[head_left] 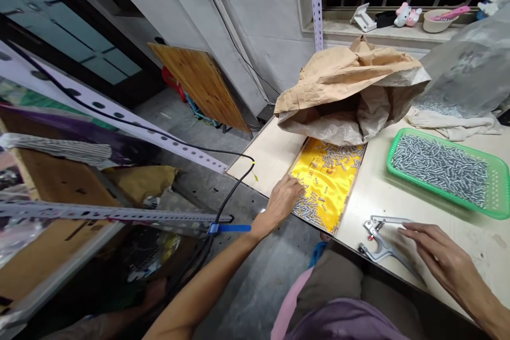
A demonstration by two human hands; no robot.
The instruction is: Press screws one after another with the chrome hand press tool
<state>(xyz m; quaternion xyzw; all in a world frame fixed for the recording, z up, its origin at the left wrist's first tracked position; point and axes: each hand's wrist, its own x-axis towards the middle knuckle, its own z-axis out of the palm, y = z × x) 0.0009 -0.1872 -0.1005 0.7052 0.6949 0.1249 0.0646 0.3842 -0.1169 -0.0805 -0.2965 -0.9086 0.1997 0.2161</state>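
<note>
My left hand [283, 200] reaches down at the left side of a shiny yellow cloth [333, 204], its fingers curled together over small silver metal pins [311, 211]. The fingertips are partly hidden, so what they pinch cannot be made out. More pins lie scattered on the cloth, thickest at its far and near ends. Silver hand pliers [383, 248] with a spring and a red part lie on the table near its front edge. Beside them is my right hand [448, 256], fingers stretched out, the fingertips at the end of the upper handle.
A green plastic basket [446, 203] full of similar metal pins stands at the right. Behind the cloth sits a crumpled brown paper sack [346, 77], its mouth facing me. A black cable [229, 194] with a blue tie hangs by the table's left corner.
</note>
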